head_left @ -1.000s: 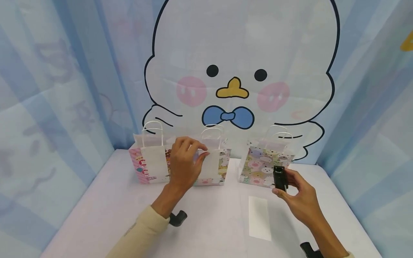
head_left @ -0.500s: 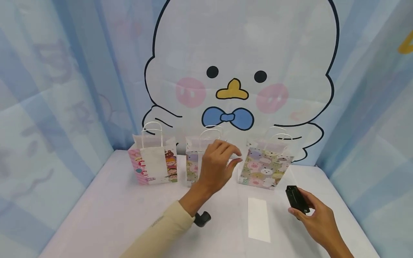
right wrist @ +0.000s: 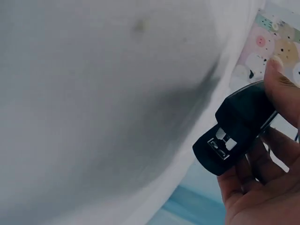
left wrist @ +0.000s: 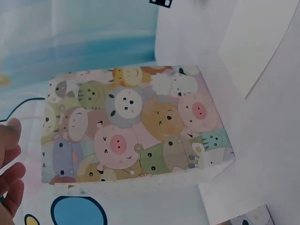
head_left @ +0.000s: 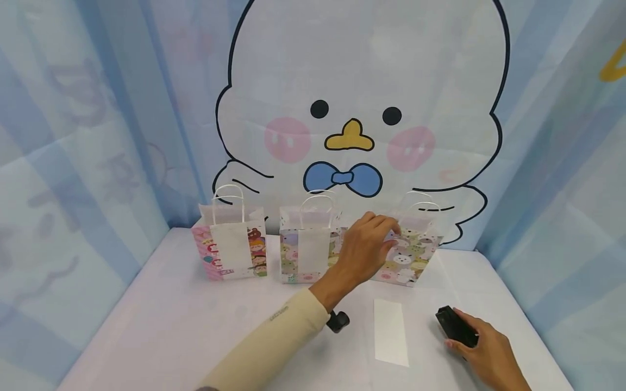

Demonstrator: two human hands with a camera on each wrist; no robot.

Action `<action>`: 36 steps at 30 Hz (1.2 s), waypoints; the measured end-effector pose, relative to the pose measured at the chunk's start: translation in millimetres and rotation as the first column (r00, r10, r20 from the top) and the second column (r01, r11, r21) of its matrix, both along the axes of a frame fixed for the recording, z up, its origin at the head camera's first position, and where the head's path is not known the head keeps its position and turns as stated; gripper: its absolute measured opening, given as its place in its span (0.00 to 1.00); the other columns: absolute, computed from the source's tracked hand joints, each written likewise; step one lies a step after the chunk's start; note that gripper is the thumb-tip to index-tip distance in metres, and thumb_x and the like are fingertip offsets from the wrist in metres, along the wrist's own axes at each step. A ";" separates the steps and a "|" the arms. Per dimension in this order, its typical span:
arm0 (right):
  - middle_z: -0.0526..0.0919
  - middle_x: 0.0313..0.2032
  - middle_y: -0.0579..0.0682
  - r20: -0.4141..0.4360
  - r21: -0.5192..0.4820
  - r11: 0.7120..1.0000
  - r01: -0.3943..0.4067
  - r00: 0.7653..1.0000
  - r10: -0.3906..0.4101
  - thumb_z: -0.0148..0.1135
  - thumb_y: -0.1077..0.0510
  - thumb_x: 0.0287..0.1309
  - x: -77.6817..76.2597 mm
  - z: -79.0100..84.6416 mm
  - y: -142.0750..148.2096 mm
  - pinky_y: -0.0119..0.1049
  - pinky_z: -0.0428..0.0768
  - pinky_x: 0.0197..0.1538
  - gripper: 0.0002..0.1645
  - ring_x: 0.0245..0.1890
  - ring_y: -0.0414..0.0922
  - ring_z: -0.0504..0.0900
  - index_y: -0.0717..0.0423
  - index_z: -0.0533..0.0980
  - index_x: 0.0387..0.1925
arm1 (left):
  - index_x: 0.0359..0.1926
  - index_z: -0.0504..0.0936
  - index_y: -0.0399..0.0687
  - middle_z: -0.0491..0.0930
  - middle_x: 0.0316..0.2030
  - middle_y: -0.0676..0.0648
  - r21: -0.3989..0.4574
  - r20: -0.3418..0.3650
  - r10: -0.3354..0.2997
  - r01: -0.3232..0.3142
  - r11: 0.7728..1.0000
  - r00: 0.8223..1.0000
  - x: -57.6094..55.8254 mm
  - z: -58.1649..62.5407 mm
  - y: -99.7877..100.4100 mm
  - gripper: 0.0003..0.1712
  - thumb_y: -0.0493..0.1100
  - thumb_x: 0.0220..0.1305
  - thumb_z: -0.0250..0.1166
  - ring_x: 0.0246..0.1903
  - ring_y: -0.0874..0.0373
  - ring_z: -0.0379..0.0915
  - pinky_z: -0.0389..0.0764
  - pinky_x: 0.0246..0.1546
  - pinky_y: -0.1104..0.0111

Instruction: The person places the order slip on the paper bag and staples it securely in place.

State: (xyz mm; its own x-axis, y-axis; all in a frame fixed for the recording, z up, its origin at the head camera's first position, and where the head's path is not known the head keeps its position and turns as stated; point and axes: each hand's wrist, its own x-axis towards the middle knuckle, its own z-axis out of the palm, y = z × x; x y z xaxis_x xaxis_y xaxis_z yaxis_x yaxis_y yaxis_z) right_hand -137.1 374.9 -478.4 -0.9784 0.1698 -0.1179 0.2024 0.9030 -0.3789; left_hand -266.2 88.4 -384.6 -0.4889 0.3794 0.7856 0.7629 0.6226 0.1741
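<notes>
My right hand [head_left: 491, 347] grips a black stapler [head_left: 456, 325] low over the right side of the table. In the right wrist view, the thumb lies on one side of the stapler [right wrist: 243, 112] and the fingers on the other, with its metal anvil plate facing the camera. My left hand [head_left: 364, 244], thumb and fingers bent apart with nothing between them, is in front of the right paper bag [head_left: 415, 260] and hides its left part. This bag [left wrist: 136, 129], printed with cartoon animals, stands upright with white handles; the left wrist view shows my fingertips [left wrist: 11, 136] apart from it.
A white paper strip [head_left: 390, 332] lies on the white table [head_left: 161, 331] between my hands. To the left stand a middle bag [head_left: 314, 252] and a pink-sided bag [head_left: 230, 247], each with a white front panel. A cartoon-printed curtain [head_left: 352, 65] hangs behind.
My left hand has moved right, from between the left and middle bags to the right bag. My right hand has lowered the stapler toward the table, rightward and nearer to me.
</notes>
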 end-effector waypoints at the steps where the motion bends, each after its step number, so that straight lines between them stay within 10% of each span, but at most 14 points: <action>1: 0.69 0.69 0.81 0.021 0.004 1.000 0.009 1.000 -0.009 0.83 0.37 0.47 0.4 -2.0 1.6 0.74 0.76 0.60 0.63 0.63 0.78 0.73 0.61 0.65 0.77 | 0.47 0.86 0.54 0.90 0.51 0.56 -0.004 0.012 0.005 -0.005 1.000 1.000 -1.5 -0.6 2.5 0.14 0.44 0.63 0.79 0.44 0.61 0.79 0.81 0.47 0.78; 12: 0.75 0.65 0.79 0.070 0.003 1.000 -0.006 0.998 0.006 0.84 0.33 0.41 7.2 -16.1 15.9 0.72 0.77 0.59 0.63 0.62 0.77 0.75 0.65 0.72 0.72 | 0.46 0.83 0.57 0.88 0.43 0.57 -0.046 0.172 0.108 -0.101 0.994 0.979 -14.9 -9.5 16.6 0.09 0.46 0.69 0.75 0.36 0.64 0.80 0.77 0.29 0.81; 22: 0.76 0.64 0.76 0.018 -0.014 1.000 0.015 1.000 -0.015 0.87 0.39 0.41 9.3 -6.4 3.8 0.72 0.76 0.60 0.59 0.59 0.73 0.77 0.62 0.74 0.71 | 0.42 0.86 0.58 0.88 0.37 0.59 -0.022 0.172 0.091 -0.089 0.996 0.981 -19.3 -7.1 20.8 0.05 0.40 0.72 0.71 0.32 0.66 0.80 0.75 0.29 0.82; 28: 0.81 0.63 0.66 -0.155 -0.024 0.998 -0.058 0.986 0.054 0.86 0.43 0.46 8.0 0.5 -23.6 0.73 0.74 0.62 0.52 0.60 0.64 0.77 0.55 0.76 0.71 | 0.41 0.87 0.58 0.88 0.36 0.60 -0.019 0.177 0.071 -0.068 0.997 0.982 -12.9 -5.2 17.9 0.05 0.40 0.72 0.70 0.29 0.67 0.80 0.72 0.27 0.84; 36: 0.83 0.63 0.58 -0.176 -0.075 0.973 -0.218 0.963 0.202 0.87 0.42 0.42 -3.7 1.4 -65.1 0.66 0.79 0.63 0.51 0.64 0.60 0.79 0.47 0.78 0.69 | 0.41 0.87 0.59 0.88 0.36 0.60 -0.027 0.156 0.068 -0.065 0.998 0.985 -4.6 -3.4 15.1 0.04 0.41 0.72 0.70 0.26 0.67 0.80 0.68 0.23 0.84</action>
